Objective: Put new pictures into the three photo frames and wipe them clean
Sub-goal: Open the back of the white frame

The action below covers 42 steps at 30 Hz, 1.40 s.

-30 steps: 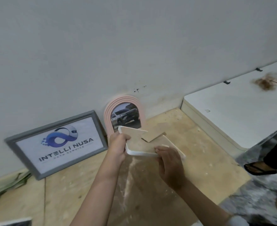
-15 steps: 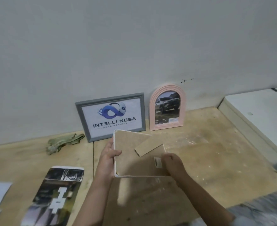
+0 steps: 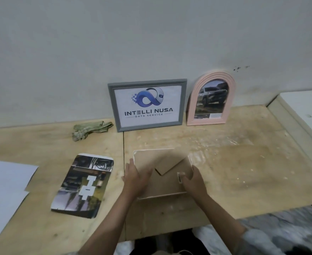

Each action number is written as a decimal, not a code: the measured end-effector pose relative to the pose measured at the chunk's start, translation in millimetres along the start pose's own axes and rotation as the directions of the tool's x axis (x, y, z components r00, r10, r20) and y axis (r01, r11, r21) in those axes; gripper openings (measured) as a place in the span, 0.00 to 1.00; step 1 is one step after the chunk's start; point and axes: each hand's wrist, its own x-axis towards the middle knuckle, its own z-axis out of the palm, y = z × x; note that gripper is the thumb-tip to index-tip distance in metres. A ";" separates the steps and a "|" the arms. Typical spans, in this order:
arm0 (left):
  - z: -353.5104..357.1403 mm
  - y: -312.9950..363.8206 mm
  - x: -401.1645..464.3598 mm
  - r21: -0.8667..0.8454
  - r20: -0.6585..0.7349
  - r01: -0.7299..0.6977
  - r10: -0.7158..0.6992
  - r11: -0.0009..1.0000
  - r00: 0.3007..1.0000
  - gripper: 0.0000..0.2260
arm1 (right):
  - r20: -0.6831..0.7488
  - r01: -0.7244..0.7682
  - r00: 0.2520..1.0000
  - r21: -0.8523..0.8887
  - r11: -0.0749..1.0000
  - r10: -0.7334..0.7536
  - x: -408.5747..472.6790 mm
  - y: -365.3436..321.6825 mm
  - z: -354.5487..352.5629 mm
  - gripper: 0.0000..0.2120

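White-rimmed, the face-down photo frame (image 3: 162,172) is gripped at both side edges by curled fingers, left hand (image 3: 135,178) and right hand (image 3: 193,181); judged light, rigid, possibly fragile.

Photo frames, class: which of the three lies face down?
The white-rimmed frame held between both hands, brown backing board upward. The grey rectangular frame and pink arched frame stand against the wall.

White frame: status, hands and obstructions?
Left hand and right hand grip white frame, face down, backing board up. Print waits alongside. Nothing blocking.
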 end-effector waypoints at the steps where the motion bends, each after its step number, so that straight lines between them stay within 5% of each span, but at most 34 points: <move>1: 2.4 -3.0 0.1 0.068 -0.006 0.017 -0.017 0.998 1.000 0.44 | -0.010 0.021 1.000 -0.012 1.000 -0.021 -1.9 2.2 2.7 0.35; 13: 15.8 -25.8 6.0 0.384 0.053 -0.007 -0.015 0.923 0.999 0.46 | 0.193 0.146 0.980 -0.522 0.840 -0.050 -10.2 11.5 24.0 0.54; 15: 13.6 -25.9 9.4 0.438 0.040 -0.061 0.049 0.897 0.998 0.41 | 0.219 0.149 0.975 -0.532 0.833 -0.035 -11.4 9.7 23.2 0.58; 18: 10.4 -28.8 18.0 0.481 -0.037 -0.265 0.322 0.835 0.946 0.19 | 0.244 0.160 0.969 -0.532 0.832 -0.031 -13.8 8.7 21.2 0.63; 23: 8.0 -21.2 30.4 0.460 -0.073 -0.335 0.411 0.822 0.909 0.11 | 0.292 0.170 0.956 -0.525 0.834 -0.011 -14.7 5.8 18.3 0.77; 31: 12.0 -3.8 39.0 0.554 -0.108 -0.242 0.357 0.797 0.928 0.06 | 0.313 0.178 0.950 -0.522 0.834 -0.006 -14.6 2.7 16.5 0.78; 34: 5.1 8.7 42.5 0.564 -0.048 -0.125 0.184 0.817 0.982 0.05 | 0.320 0.175 0.947 -0.517 0.838 -0.001 -16.3 -0.6 15.6 0.79; 37: -3.8 16.3 53.3 0.477 -0.029 0.026 -0.014 0.879 0.999 0.12 | 0.322 0.176 0.947 -0.511 0.841 -0.002 -17.1 -1.8 13.6 0.79; 42: -14.9 24.4 60.0 0.359 -0.005 0.030 -0.030 0.933 1.000 0.08 | 0.289 0.167 0.957 -0.540 0.825 -0.004 -18.3 0.5 14.4 0.70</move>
